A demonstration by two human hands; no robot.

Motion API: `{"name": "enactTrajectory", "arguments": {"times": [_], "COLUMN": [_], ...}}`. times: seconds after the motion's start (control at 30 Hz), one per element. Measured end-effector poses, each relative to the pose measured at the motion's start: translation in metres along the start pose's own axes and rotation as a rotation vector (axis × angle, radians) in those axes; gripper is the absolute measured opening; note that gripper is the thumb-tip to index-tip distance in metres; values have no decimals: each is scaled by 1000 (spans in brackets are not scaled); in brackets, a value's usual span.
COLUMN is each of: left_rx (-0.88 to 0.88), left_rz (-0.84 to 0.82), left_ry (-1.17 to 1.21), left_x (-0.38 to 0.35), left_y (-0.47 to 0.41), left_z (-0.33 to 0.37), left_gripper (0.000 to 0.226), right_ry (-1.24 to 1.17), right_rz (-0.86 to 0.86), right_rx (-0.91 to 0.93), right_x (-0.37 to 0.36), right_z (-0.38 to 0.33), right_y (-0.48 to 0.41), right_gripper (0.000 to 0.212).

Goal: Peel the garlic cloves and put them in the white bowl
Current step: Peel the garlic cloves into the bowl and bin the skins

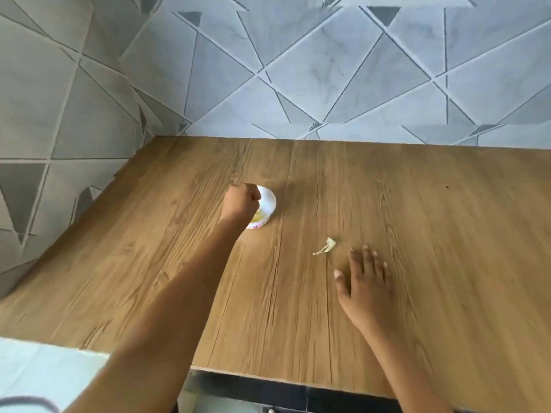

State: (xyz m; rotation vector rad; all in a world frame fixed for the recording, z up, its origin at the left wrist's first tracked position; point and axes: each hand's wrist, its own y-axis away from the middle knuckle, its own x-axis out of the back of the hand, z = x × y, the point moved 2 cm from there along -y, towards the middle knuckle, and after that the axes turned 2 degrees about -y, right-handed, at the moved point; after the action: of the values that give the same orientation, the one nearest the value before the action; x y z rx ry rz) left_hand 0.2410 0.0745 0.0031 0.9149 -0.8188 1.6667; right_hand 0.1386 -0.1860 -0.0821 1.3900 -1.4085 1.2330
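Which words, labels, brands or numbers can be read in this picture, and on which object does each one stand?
No text here can be read.
On the white bowl: a pink mark low on its outer wall, too small and blurred to read; it may be lettering or only a pattern.
On the wooden table, tiled wall and garlic peel: no writing visible.

I read scene as bright, even daylight, no hard glare. Faint soft shadow on brown wood-grain tabletop (417,219), just right of curled fingers (253,195) of left hand (241,204). Motion blur smears spread fingers (367,257) of right hand (368,283). Far beyond fingertips, lines of grey triangle-patterned wall tiles (328,70) break and jump. I note wide-angle bend at frame edges.
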Motion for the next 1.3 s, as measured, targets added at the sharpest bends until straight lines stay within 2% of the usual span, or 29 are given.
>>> {"name": "enactTrajectory", "arguments": {"times": [0.07,0.1,0.2,0.27,0.37,0.43,0.53,0.63,0.7,0.8,0.87,0.93,1.07,1.2,1.3], "left_rx": [23,31,-114,-294,-406,-397,-394,-427,-405,-254,-195,-166,-93,-27,-61], "left_rz": [-93,-74,124,31,-189,-183,-143,-131,-109,-147,-260,-372,-458,-507,-476], "left_ry": [-178,-217,-91,63,1,-66,-39,-99,-61,240,445,603,691,695,568], "left_x": [-6,-6,-7,-25,-67,-85,-94,-93,-90,-86,-84,-80,-73,-70,-66], "left_y": [-7,-6,24,56,87,88,80,77,74,68,67,67,66,69,68], "left_z": [-3,0,26,52,78,79,78,80,77,66,61,58,51,47,48], "left_gripper": [30,32,27,20,21,27,26,30,28,15,12,13,23,23,22], "right_ry": [-2,3,12,-8,-105,-165,-236,-411,-564,-865,-1195,-1432,-1504,-1400,-1314], "right_rz": [7,-1,11,36,38,41,46,81,103,-5,-150,-207,-241,-243,-218], "right_rx": [-12,-27,-50,-48,-41,-40,-27,-22,-28,-99,-210,-297,-317,-262,-201], "right_x": [0,-1,1,1,1,2,5,12,19,25,29,29,22,16,14], "right_z": [-1,0,-1,-1,1,2,3,1,-2,-9,-16,-21,-24,-29,-31], "right_y": [-1,0,-2,-1,-1,0,0,-2,-8,-25,-36,-45,-51,-51,-50], "right_gripper": [75,73,65,60,57,56,44,38,36,39,37,35,33,27,25]}}
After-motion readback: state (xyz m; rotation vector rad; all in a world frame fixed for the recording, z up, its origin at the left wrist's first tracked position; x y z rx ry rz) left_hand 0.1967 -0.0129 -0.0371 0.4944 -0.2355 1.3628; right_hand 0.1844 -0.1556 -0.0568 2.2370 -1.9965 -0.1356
